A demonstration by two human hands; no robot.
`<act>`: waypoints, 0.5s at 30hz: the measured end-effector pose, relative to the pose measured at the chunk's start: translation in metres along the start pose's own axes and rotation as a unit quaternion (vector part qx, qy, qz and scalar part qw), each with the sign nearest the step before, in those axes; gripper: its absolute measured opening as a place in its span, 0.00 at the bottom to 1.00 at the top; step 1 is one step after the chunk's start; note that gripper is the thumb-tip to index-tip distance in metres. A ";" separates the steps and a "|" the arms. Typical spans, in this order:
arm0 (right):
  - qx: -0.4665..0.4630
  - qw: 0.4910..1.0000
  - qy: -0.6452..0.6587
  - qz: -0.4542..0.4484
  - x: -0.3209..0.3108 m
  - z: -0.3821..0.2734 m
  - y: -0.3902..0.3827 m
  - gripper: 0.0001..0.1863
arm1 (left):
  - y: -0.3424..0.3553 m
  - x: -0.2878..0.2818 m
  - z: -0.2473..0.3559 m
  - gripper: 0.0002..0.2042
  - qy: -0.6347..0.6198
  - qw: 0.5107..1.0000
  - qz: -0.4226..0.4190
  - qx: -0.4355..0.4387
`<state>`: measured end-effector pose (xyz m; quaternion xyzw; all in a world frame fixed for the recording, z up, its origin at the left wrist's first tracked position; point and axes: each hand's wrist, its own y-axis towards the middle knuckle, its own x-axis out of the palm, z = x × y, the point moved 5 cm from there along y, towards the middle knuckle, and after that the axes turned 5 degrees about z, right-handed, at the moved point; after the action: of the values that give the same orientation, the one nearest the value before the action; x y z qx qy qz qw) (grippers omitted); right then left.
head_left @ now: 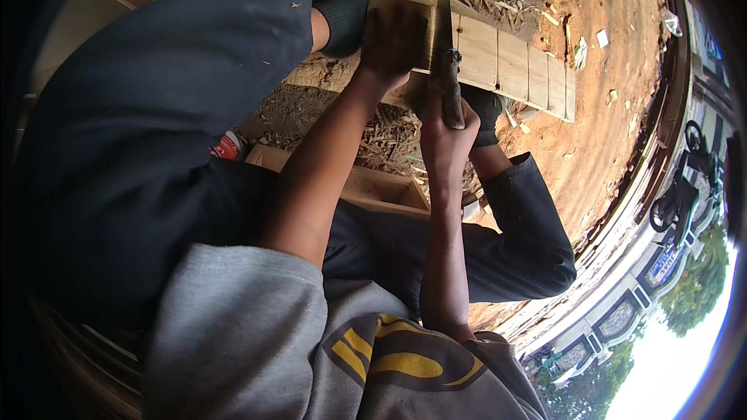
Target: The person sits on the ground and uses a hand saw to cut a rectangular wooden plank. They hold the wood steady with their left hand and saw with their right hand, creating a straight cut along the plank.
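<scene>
A pale wooden board [510, 66] with several dark lines drawn across its width slants over the upper middle. My left hand [391, 45] lies on the board's left part, fingers stretched forward and pressing flat. My right hand [450, 134] is wrapped round the handle of a handsaw [443, 19]. The saw's narrow dark blade points away from me and crosses the board just right of my left hand. Shadow hides the exact place where its teeth meet the wood. My left foot, in a dark sock and sandal [342, 12], rests by the board's far left end.
Beneath the board, wood chips [381, 136] litter the ground. An open wooden frame [381, 187] lies between my legs, with a red and white container [226, 146] beside it. Bare orange earth [599, 101] stretches right, towards a parked motorcycle [677, 198] and a wall.
</scene>
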<state>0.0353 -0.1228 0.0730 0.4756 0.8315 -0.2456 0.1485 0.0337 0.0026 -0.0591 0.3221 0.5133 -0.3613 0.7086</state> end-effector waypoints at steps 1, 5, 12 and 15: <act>0.002 1.000 0.015 0.007 -0.005 0.005 -0.014 0.13 | -0.006 -0.006 0.000 0.40 -0.002 1.000 0.029 -0.001; 0.057 0.998 -0.015 -0.001 -0.036 0.019 -0.068 0.12 | -0.019 -0.001 0.010 0.33 0.003 0.993 0.115 0.033; 0.025 0.999 0.020 -0.004 -0.006 0.006 -0.008 0.14 | -0.009 -0.006 0.007 0.35 -0.002 0.999 0.027 0.026; 0.042 0.999 0.018 -0.015 -0.020 0.014 -0.035 0.14 | -0.019 -0.012 -0.001 0.36 0.027 0.999 0.039 0.018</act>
<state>0.0148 -0.1598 0.0801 0.4734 0.8299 -0.2737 0.1104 0.0152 -0.0048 -0.0496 0.3644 0.5127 -0.3335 0.7022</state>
